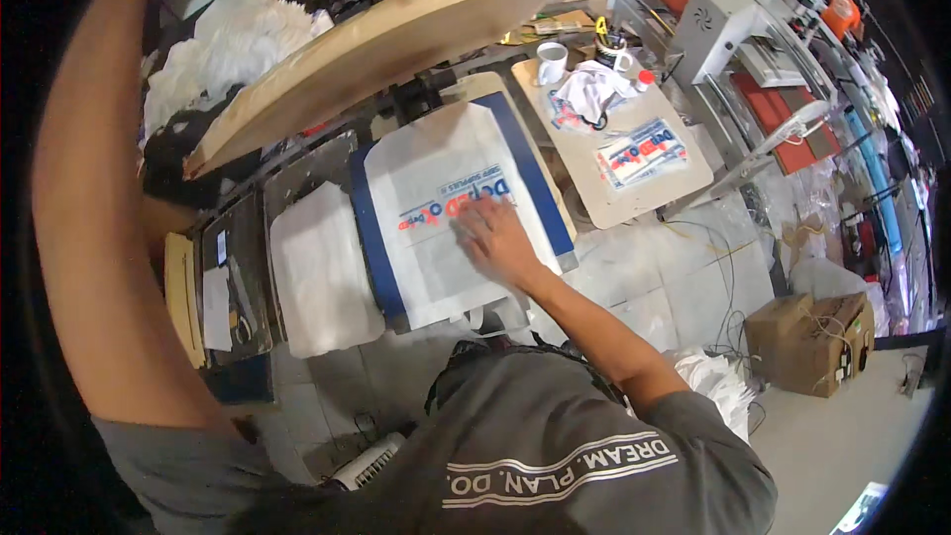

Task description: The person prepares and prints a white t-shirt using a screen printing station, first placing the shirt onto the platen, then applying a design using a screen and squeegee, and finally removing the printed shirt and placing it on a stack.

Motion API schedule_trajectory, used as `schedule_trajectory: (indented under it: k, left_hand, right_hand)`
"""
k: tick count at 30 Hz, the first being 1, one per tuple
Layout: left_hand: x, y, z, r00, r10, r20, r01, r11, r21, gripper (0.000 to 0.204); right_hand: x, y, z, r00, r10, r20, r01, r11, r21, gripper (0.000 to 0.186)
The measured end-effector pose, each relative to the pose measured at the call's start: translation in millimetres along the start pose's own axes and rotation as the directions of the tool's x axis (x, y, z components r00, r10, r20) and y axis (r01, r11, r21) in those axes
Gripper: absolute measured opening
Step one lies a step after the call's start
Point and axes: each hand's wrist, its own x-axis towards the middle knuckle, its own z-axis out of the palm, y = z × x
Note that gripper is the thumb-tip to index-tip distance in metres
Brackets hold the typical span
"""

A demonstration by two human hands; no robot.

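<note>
A white fabric piece [436, 282], apparently a flat bag, lies on a blue-edged board [369, 228] in front of me. A translucent patch with blue and red printing [471, 183] sits on its middle. My right hand [490, 238] rests on the fabric, its fingers over the near part of the printing and stretched forward, holding nothing that shows. My left arm [94, 188] is raised along the left side, and its hand is beyond the upper edge. Pale strap-like loops [487, 319] hang at the fabric's near edge.
A long beige panel [376, 50] slants over the board's far side. Left of the board lies a white-covered pad [322, 267]. A beige side board [649, 200] on the right holds printed sheets [642, 154], a white cloth [592, 89] and a mug [552, 62]. A cardboard box [797, 342] stands farther right.
</note>
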Motion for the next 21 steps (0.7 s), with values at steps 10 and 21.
schedule_trajectory:
  k: [10,21]
  left_hand:
    - [-306.0,181.9,-90.8,0.785,-0.078,0.615,0.402,0.819,-0.41,0.034]
    - [-377.1,263.9,-83.0,0.677,-0.181,0.713,0.669,0.555,-0.495,0.036]
  right_hand:
    - [-183.3,-20.4,-69.1,0.872,0.097,0.479,-0.299,0.882,0.365,0.026]
    - [-94.9,-66.8,-159.6,0.963,-0.139,0.233,0.038,0.919,0.392,0.032]
